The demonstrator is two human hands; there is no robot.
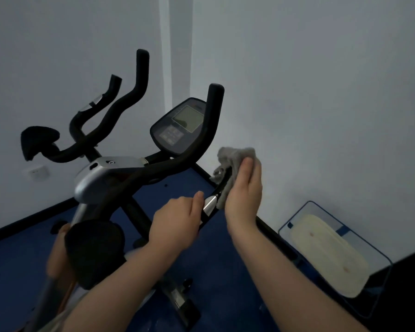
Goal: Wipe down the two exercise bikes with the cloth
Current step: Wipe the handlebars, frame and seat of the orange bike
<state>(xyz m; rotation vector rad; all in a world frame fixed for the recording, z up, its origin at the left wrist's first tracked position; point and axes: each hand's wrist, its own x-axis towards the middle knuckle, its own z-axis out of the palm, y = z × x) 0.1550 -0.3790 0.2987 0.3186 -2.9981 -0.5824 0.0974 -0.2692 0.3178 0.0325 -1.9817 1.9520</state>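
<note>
A black exercise bike point(120, 178) is seen from above, in a corner of pale walls over a blue floor point(221, 271). Its console point(180, 125) faces up toward the viewer, tilted back. Right of the console, a handlebar point(222, 185) runs on a long diagonal from lower left to upper right, with a silver sensor patch point(209, 205) on it. The left hand point(177, 220) is curled around the lower part of this bar, thumb laid along the silver patch. The right hand point(243, 188) presses a crumpled grey cloth point(233, 164) against the bar just above, fingers held together and pointing upward; the cloth bunches out above the fingertips. Left of the console, the curved black handlebars of a second bike point(110, 113) rise toward the wall. Far right of the console, a blue-rimmed bin point(295, 212) holding a pale cloth stands by the wall.
</note>
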